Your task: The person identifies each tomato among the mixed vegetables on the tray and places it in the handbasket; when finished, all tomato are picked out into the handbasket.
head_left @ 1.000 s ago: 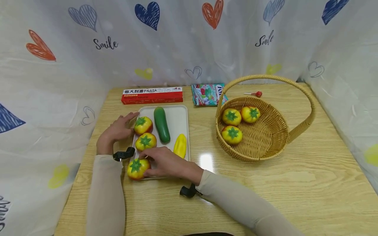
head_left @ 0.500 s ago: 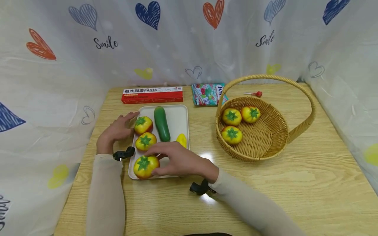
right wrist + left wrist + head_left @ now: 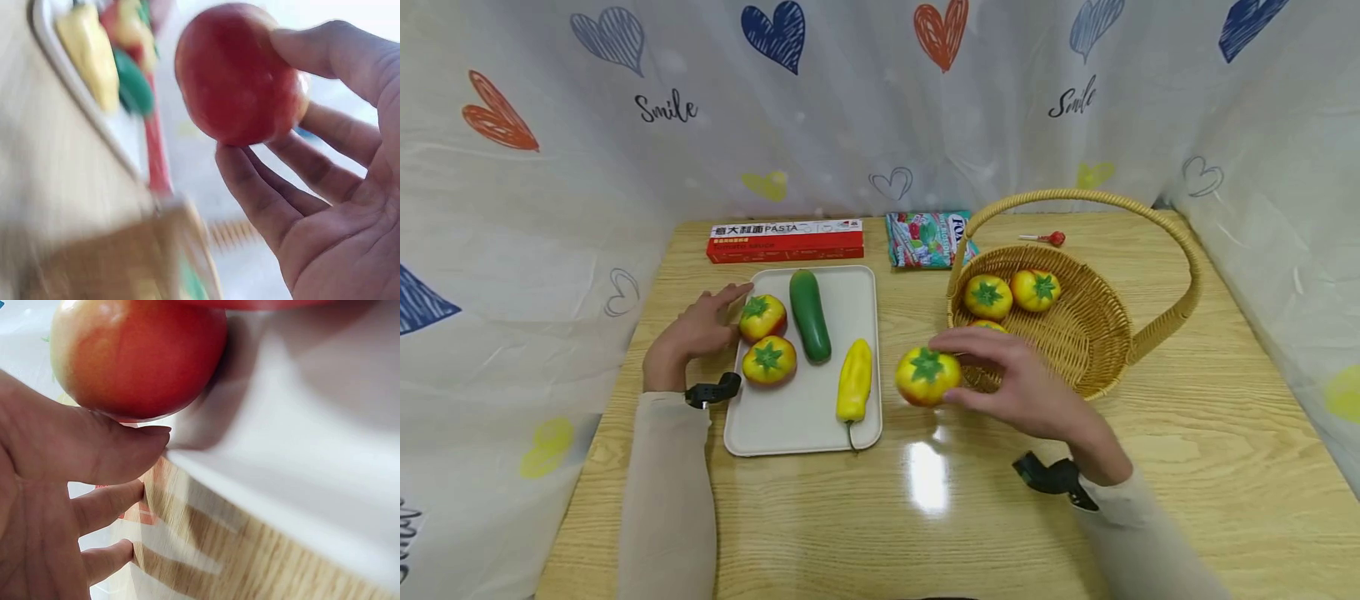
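Observation:
My right hand holds a red-and-yellow toy tomato with a green leafy top, pinched between thumb and fingertips. The tomato is in the air between the white tray and the left side of the wicker basket. In the right wrist view its red underside shows. At the tray's left edge rests my left hand, its fingers extended; in the left wrist view the thumb lies at the rim, beside a tomato. On the tray lie two tomatoes, a green cucumber-like vegetable and a yellow pepper.
Several things line the back of the table: a red pasta box, a teal candy bag and a lollipop. The basket contains three tomatoes, one partly behind my right hand. Its tall handle arches over the opening.
My right hand has lifted the front tomato off the tray and carried it right to the basket's near left side. The yellow pepper is uncovered now. My left hand has stayed put.

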The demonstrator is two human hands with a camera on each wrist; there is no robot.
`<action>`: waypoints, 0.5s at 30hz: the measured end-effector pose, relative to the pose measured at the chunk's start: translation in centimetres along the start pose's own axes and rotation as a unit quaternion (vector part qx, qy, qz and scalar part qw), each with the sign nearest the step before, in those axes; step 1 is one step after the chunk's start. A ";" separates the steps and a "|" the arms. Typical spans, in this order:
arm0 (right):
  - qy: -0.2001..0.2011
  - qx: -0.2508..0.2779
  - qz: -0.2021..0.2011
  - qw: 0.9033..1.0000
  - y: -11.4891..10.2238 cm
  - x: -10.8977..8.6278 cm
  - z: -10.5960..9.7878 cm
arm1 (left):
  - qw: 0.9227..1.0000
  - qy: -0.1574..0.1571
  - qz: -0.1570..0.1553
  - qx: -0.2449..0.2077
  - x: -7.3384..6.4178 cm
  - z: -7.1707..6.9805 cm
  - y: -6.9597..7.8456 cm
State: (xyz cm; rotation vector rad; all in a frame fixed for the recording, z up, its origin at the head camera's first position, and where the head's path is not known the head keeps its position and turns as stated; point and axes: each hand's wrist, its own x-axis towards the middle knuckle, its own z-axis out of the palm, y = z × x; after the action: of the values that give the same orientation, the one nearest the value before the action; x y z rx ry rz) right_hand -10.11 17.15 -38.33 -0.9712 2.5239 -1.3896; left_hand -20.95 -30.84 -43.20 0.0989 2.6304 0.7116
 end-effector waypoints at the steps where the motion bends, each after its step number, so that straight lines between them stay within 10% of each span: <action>1: 0.013 -0.006 0.005 1.000 0.3 -0.8 -1.0 | 1.000 0.000 0.000 -0.001 0.0 0.0 0.0; 9: 0.059 -0.049 0.062 0.995 2.4 -5.9 -7.1 | 1.000 0.001 -0.001 -0.001 -0.1 0.0 0.1; 15: 0.021 -0.108 0.123 0.986 3.5 -6.4 -7.6 | 1.000 0.000 0.002 0.002 -0.1 0.0 0.1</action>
State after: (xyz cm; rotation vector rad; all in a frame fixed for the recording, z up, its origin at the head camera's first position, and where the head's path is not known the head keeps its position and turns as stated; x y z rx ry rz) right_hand -9.56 27.68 -38.07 -0.6327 2.7549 -1.0975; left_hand -20.86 -30.77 -43.08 0.1044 2.6326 0.7085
